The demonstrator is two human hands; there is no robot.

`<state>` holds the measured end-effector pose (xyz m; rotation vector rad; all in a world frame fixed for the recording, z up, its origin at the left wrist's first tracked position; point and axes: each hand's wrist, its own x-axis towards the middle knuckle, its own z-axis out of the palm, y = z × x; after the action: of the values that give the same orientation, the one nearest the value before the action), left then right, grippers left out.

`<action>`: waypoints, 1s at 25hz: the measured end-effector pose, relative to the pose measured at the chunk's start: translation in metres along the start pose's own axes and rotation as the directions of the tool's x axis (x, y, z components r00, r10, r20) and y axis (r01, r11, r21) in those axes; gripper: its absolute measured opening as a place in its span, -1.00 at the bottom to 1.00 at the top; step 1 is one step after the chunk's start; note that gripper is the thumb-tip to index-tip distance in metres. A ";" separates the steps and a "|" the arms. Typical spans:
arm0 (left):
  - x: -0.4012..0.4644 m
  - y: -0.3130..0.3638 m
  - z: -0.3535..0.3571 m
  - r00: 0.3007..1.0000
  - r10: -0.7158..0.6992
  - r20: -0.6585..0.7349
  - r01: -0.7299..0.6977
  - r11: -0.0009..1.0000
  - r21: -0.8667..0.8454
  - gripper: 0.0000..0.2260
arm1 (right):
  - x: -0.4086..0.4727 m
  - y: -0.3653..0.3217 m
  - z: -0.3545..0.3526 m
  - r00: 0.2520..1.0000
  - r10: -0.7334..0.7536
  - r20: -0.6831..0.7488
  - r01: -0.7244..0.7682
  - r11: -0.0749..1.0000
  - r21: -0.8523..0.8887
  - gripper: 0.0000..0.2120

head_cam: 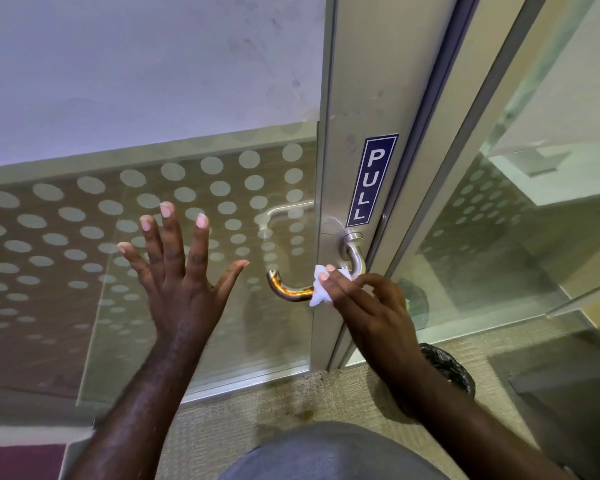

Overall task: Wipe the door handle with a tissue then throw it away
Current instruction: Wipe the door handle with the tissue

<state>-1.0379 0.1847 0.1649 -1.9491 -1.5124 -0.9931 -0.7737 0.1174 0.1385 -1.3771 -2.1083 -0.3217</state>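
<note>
A curved metal door handle [289,289] sticks out from the aluminium door frame [329,168], below a blue PULL sticker [371,181]. My right hand [364,299] presses a crumpled white tissue [321,289] around the middle of the handle's lever. My left hand [179,268] is spread flat with fingers apart against the dotted glass panel [84,237], left of the handle, holding nothing.
A bin lined with a black bag [447,368] stands on the carpet [274,410] at the foot of the door, partly hidden behind my right forearm. Clear glass partitions [516,237] run to the right of the frame.
</note>
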 end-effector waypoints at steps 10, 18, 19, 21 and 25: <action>0.000 -0.001 0.001 1.000 0.004 -0.003 -0.004 1.000 -0.004 -0.04 | -0.002 0.006 0.006 0.993 -0.099 -0.061 0.100 0.995 0.010 -0.69; 0.000 -0.001 0.003 1.000 0.008 -0.003 -0.009 1.000 -0.002 -0.04 | 0.011 -0.022 0.019 0.982 -0.155 -0.110 0.158 0.987 0.025 -0.57; 0.000 -0.001 0.002 1.000 0.011 -0.005 -0.011 1.000 -0.004 -0.04 | 0.012 -0.027 0.021 0.980 -0.161 -0.118 0.164 0.986 0.011 -0.54; 0.000 -0.001 0.002 1.000 0.017 -0.011 -0.017 1.000 -0.005 -0.04 | 0.018 -0.039 0.023 0.978 -0.175 -0.115 0.173 0.984 -0.028 -0.57; 0.001 -0.001 0.002 1.000 0.021 -0.012 -0.021 1.000 -0.016 -0.03 | 0.041 -0.070 0.021 0.994 -0.108 0.002 0.107 0.979 -0.176 -0.66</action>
<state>-1.0385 0.1868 0.1644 -1.9627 -1.4793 -1.0087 -0.8556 0.1283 0.1542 -1.3587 -2.1965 -0.5681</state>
